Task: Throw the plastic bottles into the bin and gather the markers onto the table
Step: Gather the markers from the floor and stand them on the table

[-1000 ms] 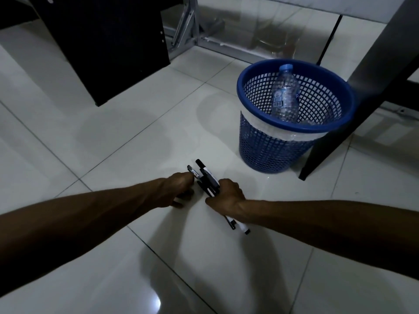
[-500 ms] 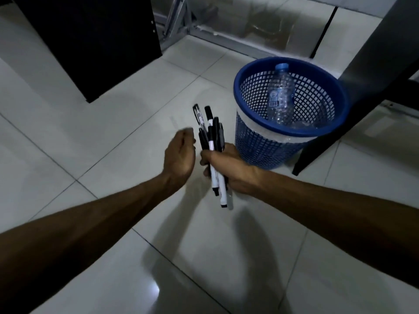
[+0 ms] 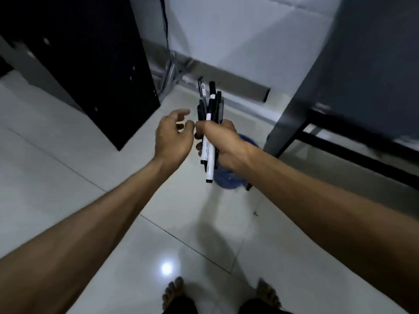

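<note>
Right hand: the right hand (image 3: 223,143) is gripping a bunch of markers (image 3: 209,123) in a closed fist, upright, caps sticking out above, white barrels below.
Left hand: the left hand (image 3: 173,137) is hovering just beside the bunch, fingers loosely spread, holding nothing.
Bin: the blue bin (image 3: 229,180) is showing only in part, behind the right wrist.
Open room: pale floor tiles (image 3: 192,245) are lying bare between the arms, down to the bare feet (image 3: 173,291).
Edges: a black cabinet (image 3: 86,60) is standing left; the dark table (image 3: 374,71) is rising right, its leg just beside the bin.
</note>
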